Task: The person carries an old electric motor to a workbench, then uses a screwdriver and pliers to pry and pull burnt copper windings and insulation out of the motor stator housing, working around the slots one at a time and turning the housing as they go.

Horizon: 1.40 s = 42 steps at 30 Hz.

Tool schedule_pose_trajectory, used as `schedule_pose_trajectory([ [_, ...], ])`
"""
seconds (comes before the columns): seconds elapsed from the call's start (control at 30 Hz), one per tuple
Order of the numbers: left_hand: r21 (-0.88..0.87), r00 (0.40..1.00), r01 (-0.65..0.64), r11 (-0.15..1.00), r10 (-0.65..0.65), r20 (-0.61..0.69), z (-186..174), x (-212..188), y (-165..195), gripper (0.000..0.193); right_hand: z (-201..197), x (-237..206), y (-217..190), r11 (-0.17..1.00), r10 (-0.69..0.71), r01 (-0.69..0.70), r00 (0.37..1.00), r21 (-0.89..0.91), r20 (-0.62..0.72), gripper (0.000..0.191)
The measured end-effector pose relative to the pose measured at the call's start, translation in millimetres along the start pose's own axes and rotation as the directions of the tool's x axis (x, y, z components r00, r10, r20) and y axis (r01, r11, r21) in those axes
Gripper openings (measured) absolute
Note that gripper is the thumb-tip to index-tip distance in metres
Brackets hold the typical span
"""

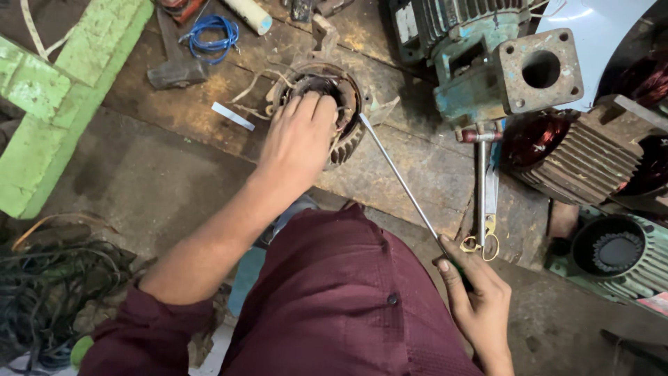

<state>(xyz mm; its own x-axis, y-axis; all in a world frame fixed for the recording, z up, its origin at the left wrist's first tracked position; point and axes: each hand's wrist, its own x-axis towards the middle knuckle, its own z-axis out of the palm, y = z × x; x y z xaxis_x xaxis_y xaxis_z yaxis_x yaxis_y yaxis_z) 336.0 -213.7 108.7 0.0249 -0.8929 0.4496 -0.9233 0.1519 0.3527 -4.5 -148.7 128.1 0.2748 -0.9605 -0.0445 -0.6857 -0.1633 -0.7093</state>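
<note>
Overhead view of a person seated at a worn, stained wooden workbench (417,174). The left hand (299,139) lies palm-down over the small round motor stator with dark ribbed housing and exposed windings (348,136), which sits at the far middle of the bench; its fingers (306,104) are spread fairly wide and curl over the far rim into the bore, a placement that appears to pin the housing flat and keep it from turning. The right hand (476,296), near and to the right, is closed around the dark handle of a long thin-shafted steel screwdriver (400,181); the shaft runs diagonally up and left so that its tip meets the stator's right edge, just beside the left hand's fingers but not under them. The long reach seems to give leverage while keeping the gripping hand well clear of the windings. Around the work lie a blue wire coil (212,35) at far left, a rusted blue-green pump body with a square flange (515,69) at far right, and a finned stator with copper-red windings (577,160) to the right.
</note>
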Motion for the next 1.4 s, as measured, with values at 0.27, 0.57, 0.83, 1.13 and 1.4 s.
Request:
schedule_pose_trajectory([
  [0.27,-0.091,0.982,0.050,0.995,-0.032,0.187,8.8,36.2,-16.0,0.049,10.0,-0.5,-12.2,0.998,0.011,-0.015,0.996,-0.055,-0.085,0.031],
  [0.57,-0.354,0.970,0.244,0.903,-0.220,0.108,18.6,33.7,-24.7,0.043,31.2,-25.3,-33.6,0.968,0.248,-0.240,0.958,0.067,-0.147,0.034],
  [0.83,-0.610,0.989,0.124,0.783,-0.049,0.138,-3.4,27.9,-36.2,0.036,42.1,-23.5,-78.2,0.980,0.196,-0.196,0.966,0.020,-0.169,0.032],
  [1.13,-0.387,0.876,-0.341,0.857,0.439,0.199,-45.3,-2.2,-63.1,0.024,52.8,-26.1,-117.2,0.953,0.262,-0.290,0.933,-0.084,-0.245,0.033],
  [1.4,-0.549,0.937,-0.241,0.800,0.340,0.084,-64.5,32.0,-101.3,0.023,77.5,-26.8,-127.9,0.923,0.344,-0.380,0.888,-0.065,-0.305,0.033],
])
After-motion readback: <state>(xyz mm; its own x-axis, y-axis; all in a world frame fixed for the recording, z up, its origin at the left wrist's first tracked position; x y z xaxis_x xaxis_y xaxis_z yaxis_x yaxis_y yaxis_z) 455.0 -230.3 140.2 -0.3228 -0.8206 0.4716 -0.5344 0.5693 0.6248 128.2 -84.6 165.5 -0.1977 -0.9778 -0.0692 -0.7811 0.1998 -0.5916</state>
